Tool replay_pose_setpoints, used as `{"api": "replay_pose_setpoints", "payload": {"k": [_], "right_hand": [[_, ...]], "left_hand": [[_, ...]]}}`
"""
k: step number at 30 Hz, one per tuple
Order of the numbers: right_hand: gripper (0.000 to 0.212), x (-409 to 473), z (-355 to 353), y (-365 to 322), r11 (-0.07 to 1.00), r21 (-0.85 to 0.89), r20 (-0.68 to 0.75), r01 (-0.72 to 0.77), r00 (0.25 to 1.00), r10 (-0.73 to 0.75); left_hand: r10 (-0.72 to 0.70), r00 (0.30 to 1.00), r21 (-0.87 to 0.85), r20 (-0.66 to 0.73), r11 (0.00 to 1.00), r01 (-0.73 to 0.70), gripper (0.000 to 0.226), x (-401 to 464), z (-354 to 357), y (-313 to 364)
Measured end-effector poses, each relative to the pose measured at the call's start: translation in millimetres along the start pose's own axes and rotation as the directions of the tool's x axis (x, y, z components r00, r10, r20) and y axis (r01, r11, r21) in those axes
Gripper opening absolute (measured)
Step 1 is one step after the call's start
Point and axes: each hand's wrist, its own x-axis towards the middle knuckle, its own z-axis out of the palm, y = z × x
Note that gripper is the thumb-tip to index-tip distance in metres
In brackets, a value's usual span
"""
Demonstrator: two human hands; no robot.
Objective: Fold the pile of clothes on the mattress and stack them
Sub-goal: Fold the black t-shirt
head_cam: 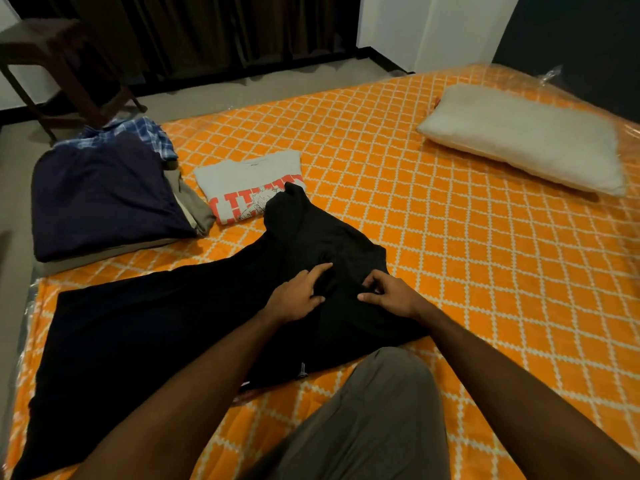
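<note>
Mattress: orange mattress (433,209) with a white lattice pattern, wrapped in clear plastic that shows along its far and left edges.
Room: grey floor beyond the mattress's far edge, a dark curtain (214,29) on the back wall, a wooden chair (59,64) at the far left.
Pillow: pale pillow (526,140) lying near the far right corner of the mattress.
Black garment: black garment (173,323) spread flat across the near left part of the mattress — one end reaches the left edge, the other is bunched at the middle, its tip overlapping the grey T-shirt.
Folded items: grey T-shirt (246,181) with red lettering, folded, toward the far left; beside it at the far left corner a pile (104,199) with a navy piece on top, olive cloth beneath and a blue checked shirt behind.
Left hand: left hand (299,294) palm down on the bunched black fabric, index finger extended, thumb curled — pinching a fold.
Right hand: right hand (388,292) just beside it, fingers curled, gripping the same fabric.
Person: grey-trousered knee (374,417) at the near edge.
</note>
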Motion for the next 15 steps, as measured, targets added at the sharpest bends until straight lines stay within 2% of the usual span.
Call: {"api": "replay_pose_setpoints", "payload": {"k": [2,3,6,8,10,13,15], "right_hand": [[0.019,0,1,3,0.999,-0.028,-0.052,-0.021,0.998,0.019],[0.018,-1,3,6,0.999,-0.034,-0.082,-0.035,0.996,0.032],[0.019,-4,8,7,0.997,-0.051,-0.148,-0.058,0.988,0.05],[0.017,-5,9,6,0.997,-0.059,-0.136,-0.049,0.99,0.041],[0.013,-6,6,6,0.999,0.033,-0.104,-0.029,0.994,0.033],[0.022,-4,-1,-8,0.954,0.299,-0.102,-0.011,0.994,0.043],[0.032,8,-3,-21,0.914,0.393,-0.06,-0.1,0.989,0.134]], "left_hand": [[0.042,0.997,0.099,0.059,0.994,-0.047,0.068,10,-9,1],[0.052,0.995,0.138,0.084,0.988,-0.064,0.057,15,-11,3],[-0.01,0.996,0.127,0.087,0.992,-0.001,0.024,21,-17,9],[-0.107,0.993,-0.035,0.042,0.993,0.108,0.017,18,-18,7],[-0.174,0.985,-0.259,-0.005,0.951,0.167,0.014,12,-18,-2],[-0.103,0.994,-0.422,-0.031,0.903,0.08,0.013,0,-18,-17],[-0.051,0.997,-0.464,-0.058,0.886,0.018,0.016,-4,-15,-23]]}}
